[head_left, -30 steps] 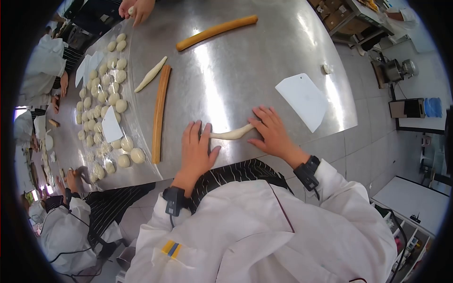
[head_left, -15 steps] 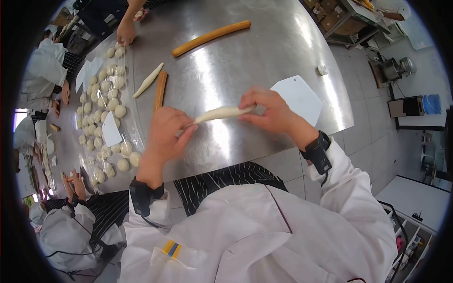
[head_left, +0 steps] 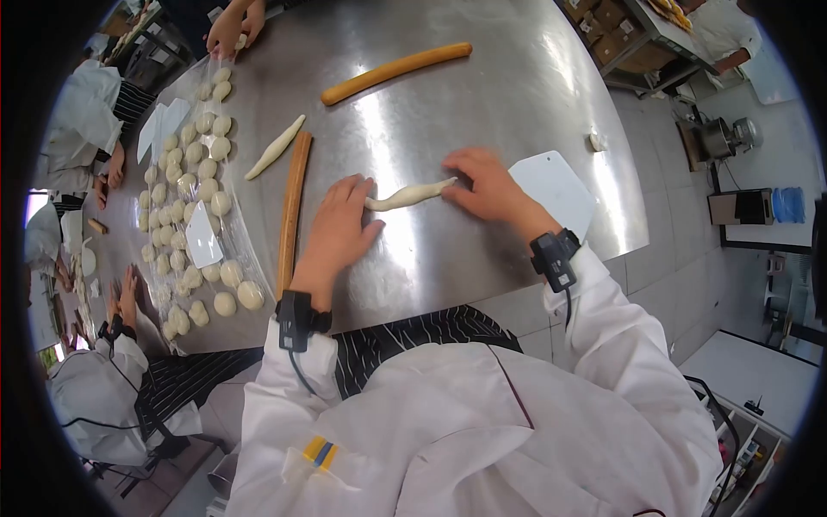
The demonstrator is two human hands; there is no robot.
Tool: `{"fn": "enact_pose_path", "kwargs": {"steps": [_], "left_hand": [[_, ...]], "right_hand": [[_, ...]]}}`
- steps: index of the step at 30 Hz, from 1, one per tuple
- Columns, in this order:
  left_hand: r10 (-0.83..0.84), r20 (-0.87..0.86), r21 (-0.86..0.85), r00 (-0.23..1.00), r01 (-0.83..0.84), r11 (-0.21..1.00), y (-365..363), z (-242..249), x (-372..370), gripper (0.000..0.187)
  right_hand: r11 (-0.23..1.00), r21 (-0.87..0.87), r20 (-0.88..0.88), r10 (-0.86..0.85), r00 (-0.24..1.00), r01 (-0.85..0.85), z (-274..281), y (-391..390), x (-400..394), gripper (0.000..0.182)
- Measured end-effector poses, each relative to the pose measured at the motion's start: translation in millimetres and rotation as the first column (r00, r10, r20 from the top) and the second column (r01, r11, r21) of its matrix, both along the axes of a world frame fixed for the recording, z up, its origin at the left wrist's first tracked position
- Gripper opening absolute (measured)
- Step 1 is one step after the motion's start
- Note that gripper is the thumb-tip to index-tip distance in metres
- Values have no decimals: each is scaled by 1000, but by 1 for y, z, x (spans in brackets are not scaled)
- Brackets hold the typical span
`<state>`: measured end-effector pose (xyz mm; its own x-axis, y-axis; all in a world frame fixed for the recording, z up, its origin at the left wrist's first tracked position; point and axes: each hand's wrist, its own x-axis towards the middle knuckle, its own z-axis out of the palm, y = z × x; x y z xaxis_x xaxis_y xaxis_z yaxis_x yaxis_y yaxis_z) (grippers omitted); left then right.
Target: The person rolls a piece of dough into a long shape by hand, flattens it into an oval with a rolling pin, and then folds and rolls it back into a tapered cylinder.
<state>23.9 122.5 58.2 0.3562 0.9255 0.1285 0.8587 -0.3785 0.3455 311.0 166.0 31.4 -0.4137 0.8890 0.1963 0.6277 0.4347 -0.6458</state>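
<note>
A strip of dough [head_left: 409, 196], thicker in the middle with tapered ends, lies slightly bent on the steel table. At its left end is my left hand [head_left: 340, 231], palm down, fingers stretched out and the thumb apart. My right hand [head_left: 489, 188] is at the other end, its thumb and fingers spread around the dough's tip. A wooden rolling pin [head_left: 295, 211] lies left of my left hand. Beyond it rests a second tapered dough strip [head_left: 276, 148]. Close behind my right hand is a white scraper sheet [head_left: 556, 194].
Several dough balls [head_left: 207, 189] lie under plastic film at the left, with a white scraper [head_left: 203, 234] on top. A longer rolling pin [head_left: 396, 74] lies farther back. A small dough piece [head_left: 595, 142] sits near the right edge. Co-workers' hands [head_left: 226, 33] are at the far left side.
The dough strip has come down from between my raised hands onto the table. My pinching fingers have opened, and my left hand has moved right and flattened beside the dough.
</note>
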Motion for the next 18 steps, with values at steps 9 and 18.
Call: {"fn": "enact_pose_path", "kwargs": {"steps": [9, 18], "left_hand": [[-11, 66, -108, 998, 18, 994, 16, 0, 0, 16], [163, 319, -225, 934, -92, 970, -7, -2, -8, 25]], "right_hand": [[980, 95, 107, 162, 981, -172, -4, 5, -17, 18], [988, 40, 19, 148, 989, -148, -3, -8, 1, 28]]}}
